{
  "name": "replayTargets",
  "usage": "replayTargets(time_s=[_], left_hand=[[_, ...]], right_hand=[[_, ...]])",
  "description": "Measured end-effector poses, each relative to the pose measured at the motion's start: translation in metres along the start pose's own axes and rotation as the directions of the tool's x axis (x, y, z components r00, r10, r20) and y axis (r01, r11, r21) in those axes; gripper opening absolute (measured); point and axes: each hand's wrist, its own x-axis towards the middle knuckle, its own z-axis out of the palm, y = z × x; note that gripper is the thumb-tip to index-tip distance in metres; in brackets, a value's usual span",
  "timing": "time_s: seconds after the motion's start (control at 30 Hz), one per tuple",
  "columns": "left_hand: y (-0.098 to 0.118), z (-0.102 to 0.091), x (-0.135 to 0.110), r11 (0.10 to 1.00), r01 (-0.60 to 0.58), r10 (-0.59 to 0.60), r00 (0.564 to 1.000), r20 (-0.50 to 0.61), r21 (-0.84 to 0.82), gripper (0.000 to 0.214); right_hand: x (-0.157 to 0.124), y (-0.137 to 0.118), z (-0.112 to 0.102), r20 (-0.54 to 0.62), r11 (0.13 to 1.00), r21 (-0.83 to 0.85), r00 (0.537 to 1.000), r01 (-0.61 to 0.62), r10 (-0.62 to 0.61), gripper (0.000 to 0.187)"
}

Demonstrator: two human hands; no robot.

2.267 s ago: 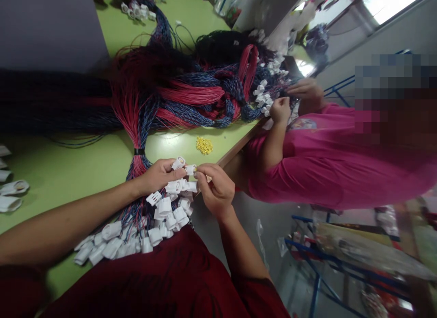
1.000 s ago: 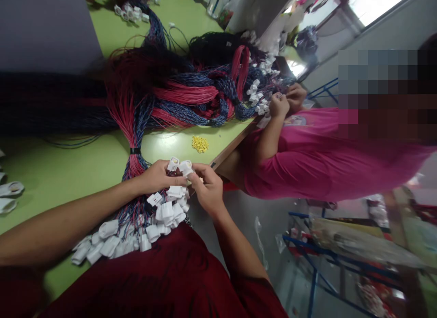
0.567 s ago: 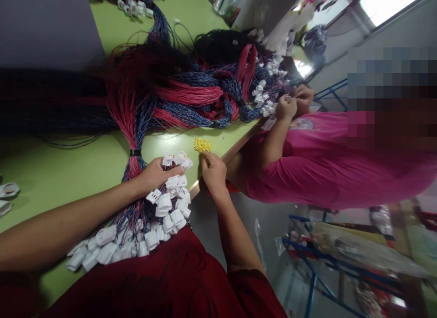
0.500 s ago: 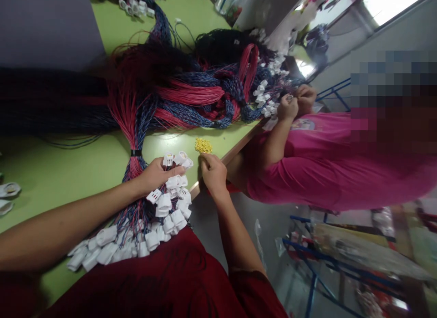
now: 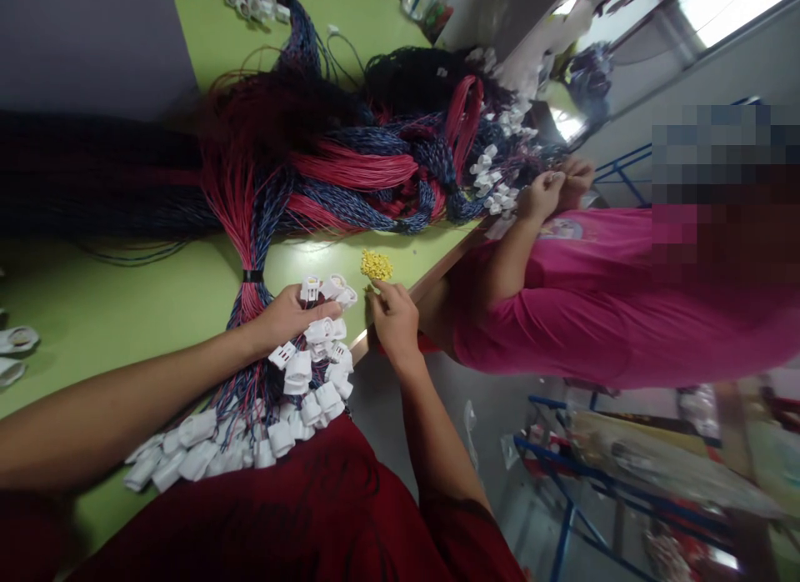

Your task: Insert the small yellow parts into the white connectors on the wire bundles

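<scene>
My left hand [image 5: 296,319] is closed around a few white plastic connectors [image 5: 311,288] with wires, thumb lying across them. More white connectors [image 5: 298,372] hang below it on red and dark blue wires, down to the table's front edge and my lap. A black band [image 5: 252,276] ties this wire bundle [image 5: 241,223] together. My right hand [image 5: 395,319] is at the near edge of a small pile of yellow pieces [image 5: 376,264], thumb and forefinger drawn together. Whatever sits between those fingertips is too small to make out.
Thick red and blue wire bundles [image 5: 368,169] lie across the green table [image 5: 150,303]. At the right, a co-worker in a pink shirt [image 5: 562,315] handles connectors with both hands [image 5: 553,190]. Loose white connectors [image 5: 18,340] are at far left. A blue metal rack [image 5: 566,482] stands lower right.
My right fingertips have shifted slightly at the edge of the yellow pile. My left hand keeps its hold on the connectors. The view has turned a little, and the co-worker's hands have moved.
</scene>
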Motion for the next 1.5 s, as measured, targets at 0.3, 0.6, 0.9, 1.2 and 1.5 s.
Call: replayTargets(time_s=[0.3,0.6,0.9,1.2,1.5], left_hand=[[-0.007,-0.004,0.002,0.995,-0.068,0.061,0.993,0.096,0.071,0.026],[-0.009,-0.005,-0.002,0.990,-0.094,0.071,0.975,0.212,0.102,0.021],[-0.005,-0.003,-0.003,0.992,-0.101,0.076,0.961,0.266,0.080,0.018],[-0.009,-0.002,-0.002,0.988,-0.122,0.090,0.955,0.281,0.098,0.018],[-0.007,-0.003,-0.002,0.989,-0.098,0.072,0.973,0.218,0.111,0.017]], right_hand=[[0.002,-0.013,-0.008,0.029,0.926,0.314,0.977,-0.210,0.212,0.014],[-0.017,-0.069,-0.052,0.197,0.656,0.697,0.957,-0.290,0.214,0.013],[-0.020,-0.075,-0.048,0.215,0.736,0.599,0.949,-0.315,0.230,0.015],[-0.021,-0.068,-0.045,0.289,0.689,0.618,0.925,-0.378,0.248,0.020],[-0.032,-0.081,-0.030,-0.072,0.829,0.539,0.972,-0.150,0.223,0.018]])
